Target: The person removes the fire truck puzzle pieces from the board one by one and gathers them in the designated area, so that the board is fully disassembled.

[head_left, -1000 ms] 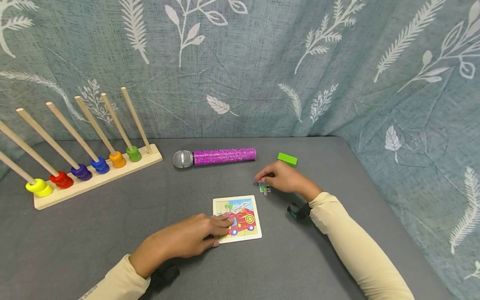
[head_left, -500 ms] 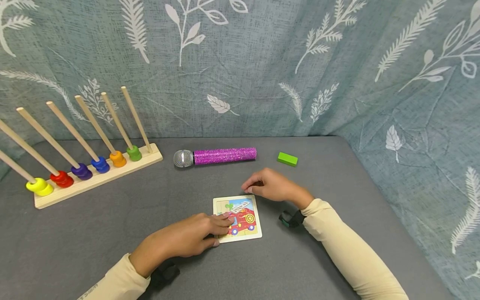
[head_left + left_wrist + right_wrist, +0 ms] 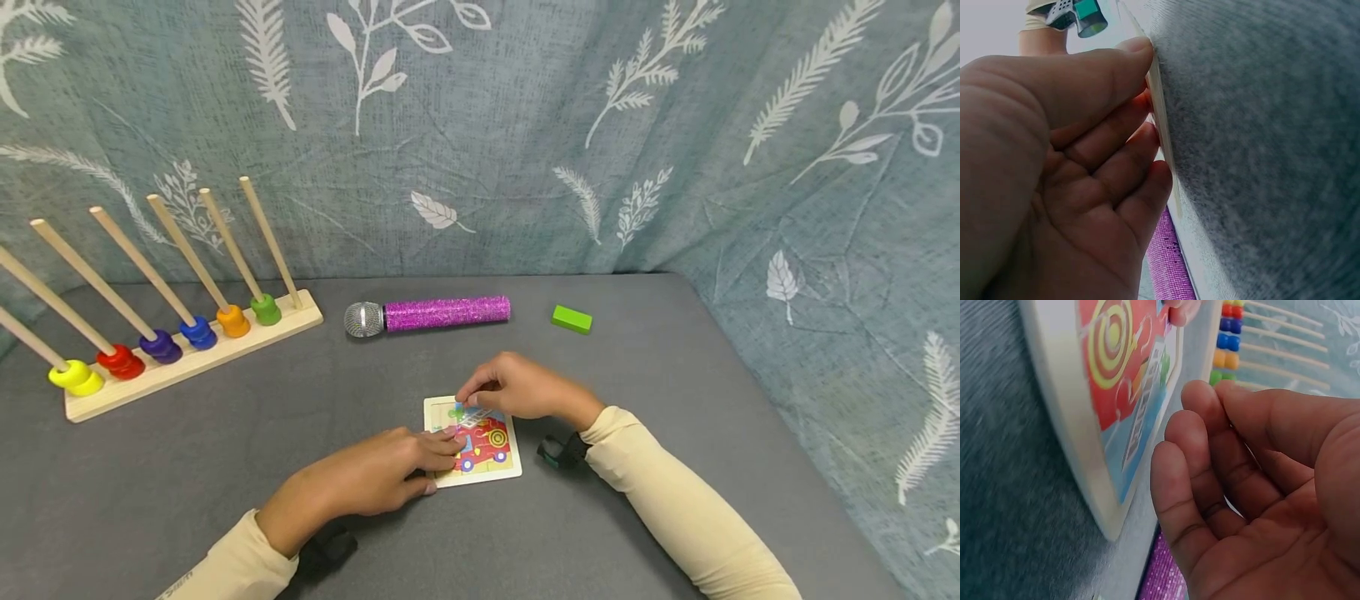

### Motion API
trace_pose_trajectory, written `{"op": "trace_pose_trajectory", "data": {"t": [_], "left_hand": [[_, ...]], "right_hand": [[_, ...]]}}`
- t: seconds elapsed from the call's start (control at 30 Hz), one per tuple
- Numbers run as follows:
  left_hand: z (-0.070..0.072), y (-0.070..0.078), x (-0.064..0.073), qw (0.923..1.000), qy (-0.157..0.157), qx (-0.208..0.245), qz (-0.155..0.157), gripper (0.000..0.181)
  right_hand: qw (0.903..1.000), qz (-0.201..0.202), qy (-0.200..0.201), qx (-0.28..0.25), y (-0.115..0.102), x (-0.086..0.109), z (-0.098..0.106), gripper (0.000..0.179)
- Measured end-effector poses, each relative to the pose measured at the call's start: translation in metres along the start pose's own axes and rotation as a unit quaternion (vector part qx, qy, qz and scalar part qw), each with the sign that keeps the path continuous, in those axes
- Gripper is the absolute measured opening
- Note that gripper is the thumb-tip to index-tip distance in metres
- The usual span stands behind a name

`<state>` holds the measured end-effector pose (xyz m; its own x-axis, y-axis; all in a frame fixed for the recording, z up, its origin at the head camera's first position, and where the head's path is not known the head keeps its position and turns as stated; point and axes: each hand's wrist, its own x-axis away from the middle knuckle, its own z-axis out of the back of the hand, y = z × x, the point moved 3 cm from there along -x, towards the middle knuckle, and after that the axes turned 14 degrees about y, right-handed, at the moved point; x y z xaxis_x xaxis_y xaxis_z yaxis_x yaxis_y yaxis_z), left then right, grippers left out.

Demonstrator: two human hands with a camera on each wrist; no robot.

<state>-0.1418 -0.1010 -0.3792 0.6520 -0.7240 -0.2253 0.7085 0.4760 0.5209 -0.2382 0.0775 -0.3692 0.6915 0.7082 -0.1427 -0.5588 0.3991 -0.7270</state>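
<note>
A square picture puzzle (image 3: 487,477) with a pale wooden frame lies on the grey table, showing a red fire truck with a white ladder. My left hand (image 3: 375,473) rests on its left side, fingers stretched over the picture and thumb along the near edge. Over the upper left part of the puzzle, my right hand (image 3: 517,386) pinches a small puzzle piece (image 3: 459,406); a bit of blue shows at the fingertips. In the right wrist view, the thumb and index finger meet close over the board, and they hide the piece.
Behind the puzzle lies a glittery purple microphone (image 3: 447,313). A green block (image 3: 572,319) is to its right. At the left stands a wooden rack (image 3: 195,354) of upright pegs with coloured beads. A patterned curtain (image 3: 480,167) hangs along the back.
My right hand has picked the puzzle piece up from the table right of the puzzle and carried it left over the board. The left hand has stayed in place.
</note>
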Motion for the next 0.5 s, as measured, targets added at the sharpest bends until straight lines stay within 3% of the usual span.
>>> {"op": "trace_pose_trajectory", "data": {"t": [0.5], "left_hand": [[0.0,0.001,0.001,1.0,0.002,-0.001,-0.002,0.037]], "right_hand": [[0.9996,-0.013,-0.02,-0.015,-0.002,-0.008,-0.014,0.029]]}}
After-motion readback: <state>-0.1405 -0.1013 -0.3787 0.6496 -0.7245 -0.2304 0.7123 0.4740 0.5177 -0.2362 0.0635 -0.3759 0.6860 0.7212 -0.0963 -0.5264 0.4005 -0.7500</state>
